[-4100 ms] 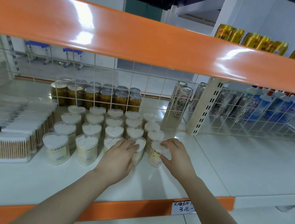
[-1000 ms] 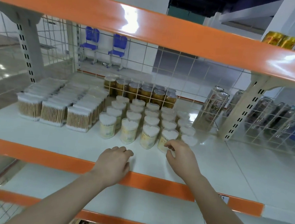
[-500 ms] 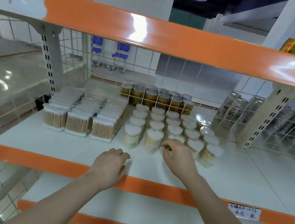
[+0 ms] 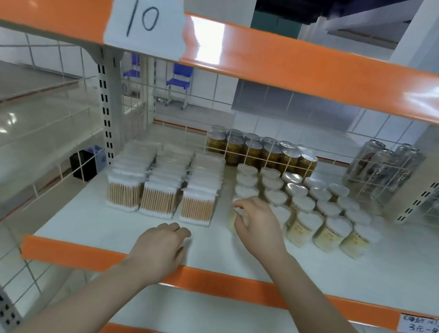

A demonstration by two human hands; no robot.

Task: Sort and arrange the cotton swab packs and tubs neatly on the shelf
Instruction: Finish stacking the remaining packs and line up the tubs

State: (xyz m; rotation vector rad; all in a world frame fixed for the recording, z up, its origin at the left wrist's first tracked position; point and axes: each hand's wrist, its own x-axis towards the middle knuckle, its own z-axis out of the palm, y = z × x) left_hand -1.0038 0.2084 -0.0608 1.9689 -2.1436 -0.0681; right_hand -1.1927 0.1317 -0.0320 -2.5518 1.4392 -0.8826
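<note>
Front-left tub (image 4: 232, 220) behind right hand (image 4: 258, 227)

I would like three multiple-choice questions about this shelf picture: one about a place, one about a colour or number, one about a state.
1. Where do the cotton swab packs stand relative to the tubs?
A. to their left
B. to their right
C. on top of them

2. Which number is on the paper label above?
A. 3
B. 10
C. 25

3. What does the right hand do?
A. hangs idle
B. points at the cans
C. grips the front-left tub

Answers:
1. A: the packs fill the shelf's left part.
2. B: "10" is handwritten.
3. C: its fingers curl round that tub.
</note>
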